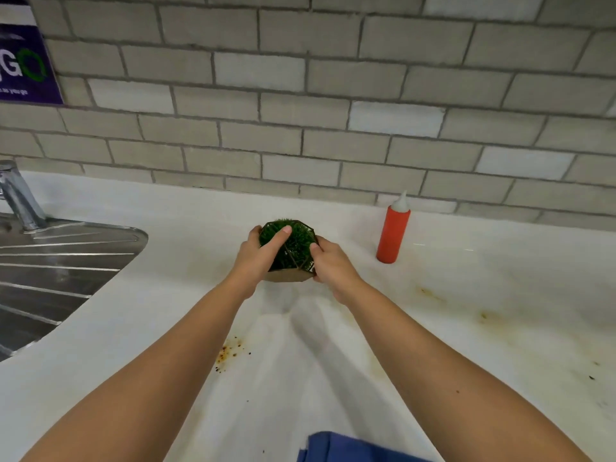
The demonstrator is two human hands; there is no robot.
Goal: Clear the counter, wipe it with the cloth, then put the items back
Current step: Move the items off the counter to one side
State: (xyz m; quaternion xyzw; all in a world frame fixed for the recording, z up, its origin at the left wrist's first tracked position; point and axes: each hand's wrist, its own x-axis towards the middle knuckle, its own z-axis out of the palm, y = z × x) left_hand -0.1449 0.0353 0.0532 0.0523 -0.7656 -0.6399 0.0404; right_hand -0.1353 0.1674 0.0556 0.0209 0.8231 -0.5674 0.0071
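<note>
Both hands closed on one object: left hand and right hand curled round opposite sides of the faceted planter, left thumb laid over the upper panes, nothing else held. Planter at mid-counter, well back from the near edge, between the drainer and the red bottle. Lifted or resting on its base: not to be told from this view.

Handling, as judged: light, rigid and fragile. Thin clear panes in a slim dark frame over green tufts, smooth enough to slip and apt to crack under a squeeze or a knock. Best taken low, at the tan base and along the frame edges, with two-sided support as shown and little pressure on the panes.

Room for moving, largest first:
- white counter, broad bare stretches to left and right of the planter, tiled wall closing the back;
- steel drainer at far left, ribbed and sloped, with its rim a step in the surface — a poor resting place for a small base;
- blue cloth at the near edge, between the forearms;
- red bottle, upright, near the planter's right side but apart from it, easily toppled by a sideways sweep;
- brown specks and faint stains nearer the front.
</note>
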